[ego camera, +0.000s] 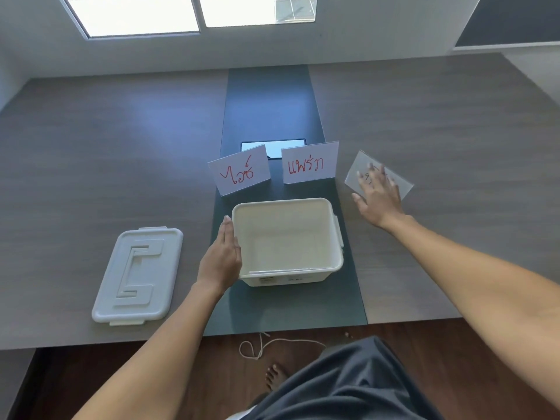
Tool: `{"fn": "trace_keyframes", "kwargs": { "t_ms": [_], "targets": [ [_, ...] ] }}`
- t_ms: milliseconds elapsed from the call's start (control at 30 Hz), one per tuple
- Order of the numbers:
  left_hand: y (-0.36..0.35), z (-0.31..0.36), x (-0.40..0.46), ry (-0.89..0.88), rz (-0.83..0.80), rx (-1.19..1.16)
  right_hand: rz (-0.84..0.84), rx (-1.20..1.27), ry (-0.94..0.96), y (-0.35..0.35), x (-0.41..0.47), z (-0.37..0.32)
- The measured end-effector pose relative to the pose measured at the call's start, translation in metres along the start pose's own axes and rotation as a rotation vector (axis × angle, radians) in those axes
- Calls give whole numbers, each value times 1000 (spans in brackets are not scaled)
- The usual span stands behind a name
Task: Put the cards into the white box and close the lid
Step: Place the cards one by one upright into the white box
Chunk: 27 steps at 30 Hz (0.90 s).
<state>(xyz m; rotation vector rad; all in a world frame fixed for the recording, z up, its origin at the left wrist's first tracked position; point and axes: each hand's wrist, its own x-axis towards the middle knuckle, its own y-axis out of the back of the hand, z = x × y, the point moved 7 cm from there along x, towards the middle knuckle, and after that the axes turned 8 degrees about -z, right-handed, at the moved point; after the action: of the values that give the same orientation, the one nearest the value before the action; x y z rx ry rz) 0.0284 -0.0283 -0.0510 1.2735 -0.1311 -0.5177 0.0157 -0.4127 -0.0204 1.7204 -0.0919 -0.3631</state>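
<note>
The open white box [318,204] stands on the dark centre strip of the table, with nothing visible inside. My left hand [222,256] lies flat against its left wall, fingers straight. Behind the box two white cards with red writing stand upright: one [241,172] on the left, one [309,162] on the right. A third card [354,171] lies flat on the table to the right. My right hand [378,194] rests on top of it with fingers spread. The white lid [138,275] lies flat on the table to the left of the box.
A small dark panel [272,147] is set into the table behind the cards. The table's front edge runs just below the box and lid. On the wood floor lie a loop of white string [260,347] and my bare foot [274,374].
</note>
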Motion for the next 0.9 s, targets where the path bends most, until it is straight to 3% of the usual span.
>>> {"fn": "trace_keyframes", "kwargs": {
  "t_ms": [67, 167, 500, 733, 900],
  "targets": [
    [4, -1, 0, 32, 39, -84, 4, -33, -58, -3, 2, 15],
    [3, 1, 0, -19, 42, -49, -25, -64, -116, -9, 5, 29],
    [6, -3, 1, 46, 61, -50, -126, 4, -249, -15, 33, 69],
    [4, -3, 0, 55, 64, -40, -58, 24, -271, -8, 47, 74],
    [2, -3, 0, 59, 71, -4, -104, 152, -247, -9, 39, 68]
  ]
}}
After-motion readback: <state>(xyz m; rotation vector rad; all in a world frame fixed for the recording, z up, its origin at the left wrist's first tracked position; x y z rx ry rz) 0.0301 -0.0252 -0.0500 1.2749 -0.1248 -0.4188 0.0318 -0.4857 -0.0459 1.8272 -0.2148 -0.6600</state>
